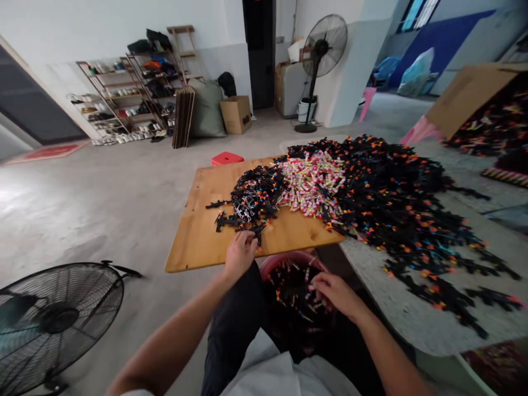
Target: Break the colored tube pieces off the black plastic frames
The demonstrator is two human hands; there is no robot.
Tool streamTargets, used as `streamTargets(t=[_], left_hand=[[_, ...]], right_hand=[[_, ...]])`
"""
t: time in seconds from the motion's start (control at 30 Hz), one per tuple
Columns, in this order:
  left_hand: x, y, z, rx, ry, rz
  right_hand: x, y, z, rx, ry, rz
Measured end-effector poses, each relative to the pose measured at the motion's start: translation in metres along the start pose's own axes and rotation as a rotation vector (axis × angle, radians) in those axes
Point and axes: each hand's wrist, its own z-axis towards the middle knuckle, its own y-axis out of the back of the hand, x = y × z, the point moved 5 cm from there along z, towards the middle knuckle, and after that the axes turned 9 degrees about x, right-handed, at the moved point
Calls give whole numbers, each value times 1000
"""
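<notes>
At the front edge of the wooden board (198, 231), my left hand (241, 250) has its fingers closed on a small black toy gun (259, 230) with an orange tip. Just beyond it lies a small pile of black toy guns (264, 187), some with whitish parts. My right hand (335, 292) hangs over a red tub (274, 259) between my knees. Its thumb and fingers are pinched together, but whatever they hold is too small to make out. Many dark pieces with coloured tips lie in the tub. Small pink, white and yellow tubes (311, 181) are heaped on the board.
A large heap of black toy guns (383, 187) covers much of the grey table (396, 308) on my right. A floor fan (61, 319) stands low at left. Behind the board are a red stool (227, 158), shoe racks (124, 93), a carton (236, 114) and a standing fan (324, 47).
</notes>
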Motion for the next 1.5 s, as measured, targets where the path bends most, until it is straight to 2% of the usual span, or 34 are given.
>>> streamTargets(t=[0.03, 0.1, 0.2, 0.3, 0.37, 0.47, 0.57, 0.63, 0.73, 0.8, 0.9, 0.97, 1.03, 1.17, 1.33, 1.5], left_hand=[[2, 6, 11, 24, -47, 137], [0, 6, 34, 105, -132, 336], [-6, -11, 64, 239, -128, 528], [-5, -27, 84, 321, -9, 620], [-2, -32, 92, 342, 30, 622], [3, -32, 97, 351, 13, 606], [4, -24, 95, 342, -41, 586], [0, -15, 91, 289, -91, 470], [-8, 1, 84, 191, -102, 65], [-13, 6, 78, 183, -66, -257], [-22, -2, 67, 257, 11, -716], [-28, -11, 61, 302, 88, -977], [-35, -20, 57, 296, 151, -1168], [-50, -30, 54, 164, 180, -1376], [-69, -38, 52, -61, 177, -1465], [-88, -45, 46, -85, 138, -1463]], right_hand=[[-3, 0, 5, 58, -44, -131], [9, 4, 19, 59, -72, -451], [66, 17, 45, -135, 15, -850], [135, 36, 74, -429, 86, -1059], [166, 45, 95, -526, 75, -1185], [181, 52, 124, -498, 15, -1349], [177, 54, 137, -447, 19, -1396], [174, 54, 139, -452, 62, -1411], [174, 52, 133, -519, 208, -1326], [176, 44, 123, -544, 357, -1132], [176, 20, 100, -407, 541, -709], [173, 0, 81, -284, 563, -459], [166, -20, 62, -213, 540, -285], [150, -49, 33, -158, 506, -82], [134, -72, 19, -117, 504, 39], [137, -73, 9, -171, 553, 79]])
